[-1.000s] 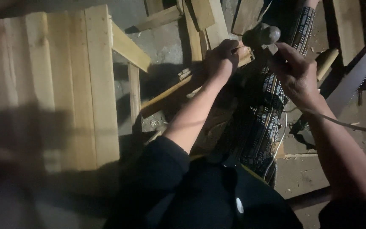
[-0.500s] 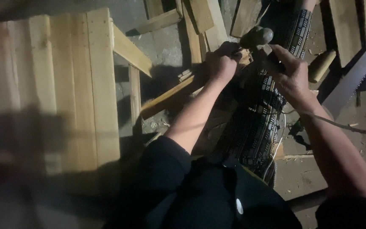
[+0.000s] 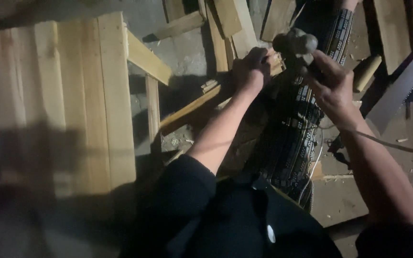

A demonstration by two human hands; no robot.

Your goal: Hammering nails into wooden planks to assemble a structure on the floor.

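At the far middle of the scene, the left hand (image 3: 250, 70) is closed in a fist around the far end of a long wooden strip (image 3: 201, 106), which runs diagonally from there down toward the near left. Just to its right, the right hand (image 3: 330, 85) is curled around a dark handle, with a hammer (image 3: 296, 44) head, rounded and dull grey, standing just above the fingers. Hammer head and strip end are close together; whether they touch cannot be told. Beneath both forearms lies a leg in dark patterned cloth (image 3: 298, 129). Left of the arms stands a pale panel of joined planks (image 3: 68, 95), its lower part in shadow. Loose boards (image 3: 225, 24) lie on the concrete floor beyond the hands. Far right, a hand saw (image 3: 402, 86) blade slants beside a wooden handle (image 3: 366, 71).
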